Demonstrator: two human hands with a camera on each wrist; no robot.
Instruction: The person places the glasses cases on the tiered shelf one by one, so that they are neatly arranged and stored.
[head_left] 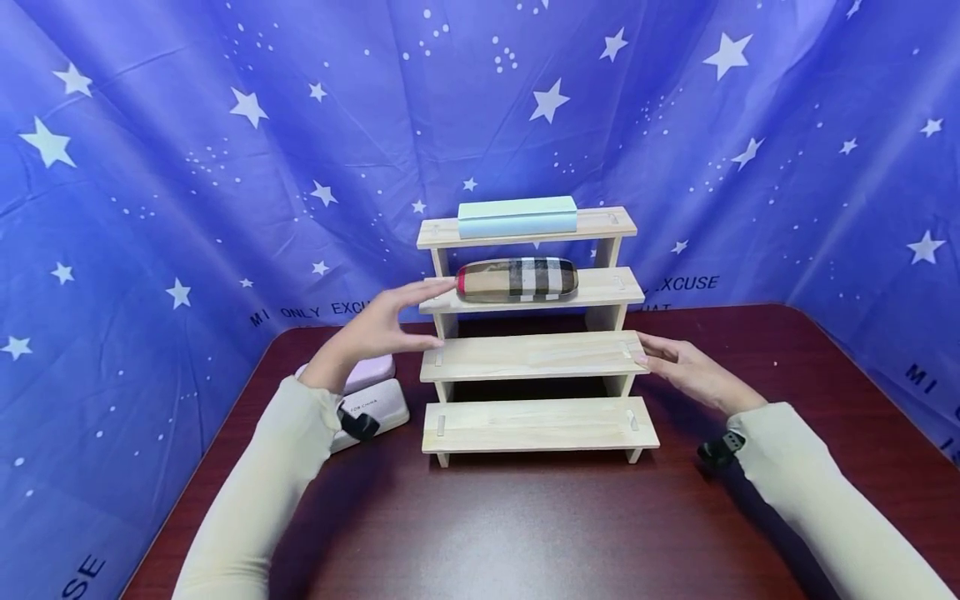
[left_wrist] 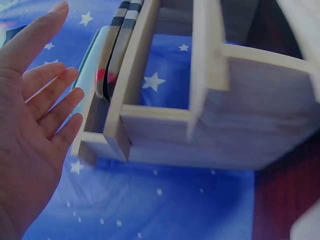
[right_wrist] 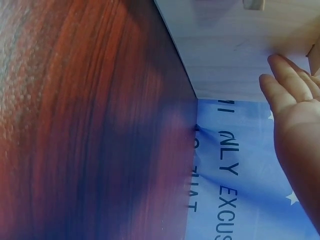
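Note:
A stepped wooden shelf with several tiers stands on the table. On its second tier from the top lies a plaid case with a red end. The top tier carries a light blue oblong case. My left hand is beside the shelf's left end, fingers extended towards the plaid case; the left wrist view shows the palm and fingers holding nothing. At the other end, my right hand has its fingertips at the right edge of the third tier. Its fingers look nearly straight against the wooden side panel.
A lilac case and a pale case with lettering lie on the table, partly behind my left forearm. The dark red wooden table extends in front of the shelf. A blue star-patterned curtain hangs behind and at both sides.

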